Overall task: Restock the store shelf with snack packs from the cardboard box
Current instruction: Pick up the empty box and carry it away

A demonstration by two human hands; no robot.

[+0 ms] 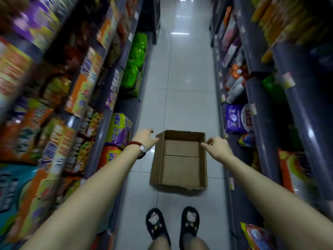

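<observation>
From the head camera, the cardboard box [180,159] sits open on the pale tiled floor [187,69] of a narrow aisle, its inside bare down to the bottom flaps. The left hand [145,139] reaches to the box's upper left corner, fingers [153,141] loosely spread and holding nothing, their tips at or just beside the rim; whether they touch it cannot be told. A red bead bracelet [134,144] circles that wrist. The right hand [217,146] reaches to the upper right corner, fingers partly curled with the forefinger pointing at the rim, gripping nothing. The store shelf [100,123] on the left is packed with snack packs [119,129]. Black slippers [173,224] stand just below the box.
</observation>
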